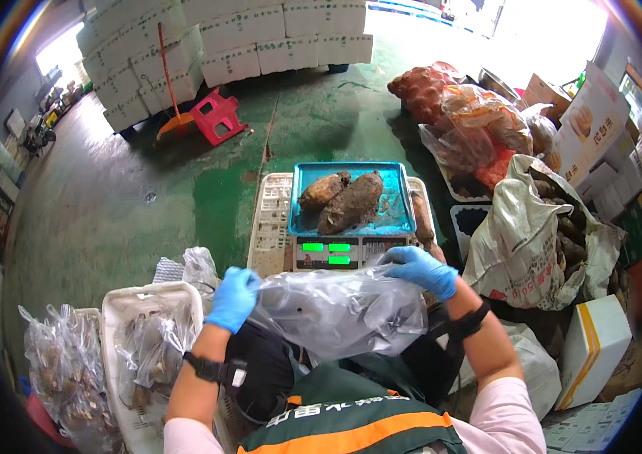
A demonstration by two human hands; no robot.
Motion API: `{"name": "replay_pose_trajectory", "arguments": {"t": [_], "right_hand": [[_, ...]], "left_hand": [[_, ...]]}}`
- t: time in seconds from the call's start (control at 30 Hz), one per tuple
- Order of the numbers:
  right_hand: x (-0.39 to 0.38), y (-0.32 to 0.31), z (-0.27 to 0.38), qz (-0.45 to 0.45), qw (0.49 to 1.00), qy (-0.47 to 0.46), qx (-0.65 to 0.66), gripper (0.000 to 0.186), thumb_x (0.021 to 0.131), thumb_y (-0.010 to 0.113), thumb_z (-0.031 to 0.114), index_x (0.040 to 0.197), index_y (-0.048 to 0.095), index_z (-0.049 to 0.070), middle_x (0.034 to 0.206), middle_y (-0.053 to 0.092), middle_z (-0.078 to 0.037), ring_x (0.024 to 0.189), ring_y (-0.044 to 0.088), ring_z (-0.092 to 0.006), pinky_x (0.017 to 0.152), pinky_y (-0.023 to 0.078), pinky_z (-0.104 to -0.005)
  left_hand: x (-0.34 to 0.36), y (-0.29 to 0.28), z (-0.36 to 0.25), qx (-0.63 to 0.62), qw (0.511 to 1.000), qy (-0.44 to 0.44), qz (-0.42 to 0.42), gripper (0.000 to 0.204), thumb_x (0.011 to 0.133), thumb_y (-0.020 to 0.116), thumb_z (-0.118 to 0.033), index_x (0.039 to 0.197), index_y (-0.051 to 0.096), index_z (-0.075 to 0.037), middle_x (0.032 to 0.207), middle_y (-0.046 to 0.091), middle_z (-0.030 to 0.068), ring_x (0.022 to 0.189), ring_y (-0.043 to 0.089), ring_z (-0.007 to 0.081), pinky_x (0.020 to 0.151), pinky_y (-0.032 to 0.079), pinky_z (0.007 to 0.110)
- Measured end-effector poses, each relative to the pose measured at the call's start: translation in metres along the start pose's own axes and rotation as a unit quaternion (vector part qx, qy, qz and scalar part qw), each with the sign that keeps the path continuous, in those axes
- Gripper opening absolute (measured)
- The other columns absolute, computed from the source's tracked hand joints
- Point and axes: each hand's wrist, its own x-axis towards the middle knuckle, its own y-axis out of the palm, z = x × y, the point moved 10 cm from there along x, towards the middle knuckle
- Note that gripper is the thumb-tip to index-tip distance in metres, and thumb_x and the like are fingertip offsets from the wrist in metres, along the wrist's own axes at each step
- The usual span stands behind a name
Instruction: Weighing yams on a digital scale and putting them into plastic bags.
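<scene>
Two blue-gloved hands stretch a clear plastic bag [343, 314] above the lap, just in front of a scale [334, 253]. The left hand [233, 300], fingers curled closed, grips the bag's left edge; the right hand [421, 271], fingers partly bent, pinches its upper right edge. Two brown roots [352, 203] lie side by side on the scale's blue tray [398, 216]. Left: a white crate [111, 325] containing bagged goods [158, 348]. Right: an open white sack [510, 234].
</scene>
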Motion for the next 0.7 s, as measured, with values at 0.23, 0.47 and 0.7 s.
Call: {"name": "replay_pose_trajectory", "arguments": {"t": [0.23, 0.47, 0.7], "right_hand": [[0.108, -0.046, 0.059, -0.178, 0.787, -0.112, -0.580, 0.086, 0.065, 0.069, 0.022, 0.138, 0.027, 0.009, 0.136, 0.036, -0.014, 0.130, 0.029, -0.0333, 0.105, 0.020, -0.0527], [0.156, -0.037, 0.037, -0.118, 0.746, -0.135, -0.641, 0.082, 0.056, 0.072, 0.033, 0.128, 0.040, 0.013, 0.112, 0.050, -0.011, 0.108, 0.047, -0.0283, 0.095, 0.032, -0.0477], [0.043, -0.051, 0.047, -0.153, 0.934, -0.172, 0.274, 0.076, 0.056, 0.073, 0.018, 0.124, 0.041, 0.005, 0.114, 0.051, -0.012, 0.113, 0.046, -0.0215, 0.095, 0.038, -0.0343]], "left_hand": [[-0.032, 0.068, -0.023, -0.518, 0.821, -0.158, 0.182, 0.027, 0.083, 0.064, -0.016, 0.106, 0.061, -0.003, 0.087, 0.064, 0.0019, 0.066, 0.055, 0.0073, 0.056, 0.045, 0.022], [-0.030, 0.095, -0.033, -0.721, 0.592, -0.256, 0.255, 0.019, 0.094, 0.046, -0.025, 0.087, 0.057, -0.012, 0.063, 0.049, -0.0029, 0.051, 0.047, 0.0093, 0.045, 0.042, 0.023], [-0.024, 0.087, -0.017, -0.699, 0.608, -0.334, 0.173, 0.035, 0.094, 0.040, -0.042, 0.107, 0.056, -0.014, 0.073, 0.059, 0.0002, 0.046, 0.049, 0.0069, 0.038, 0.039, 0.021]]}}
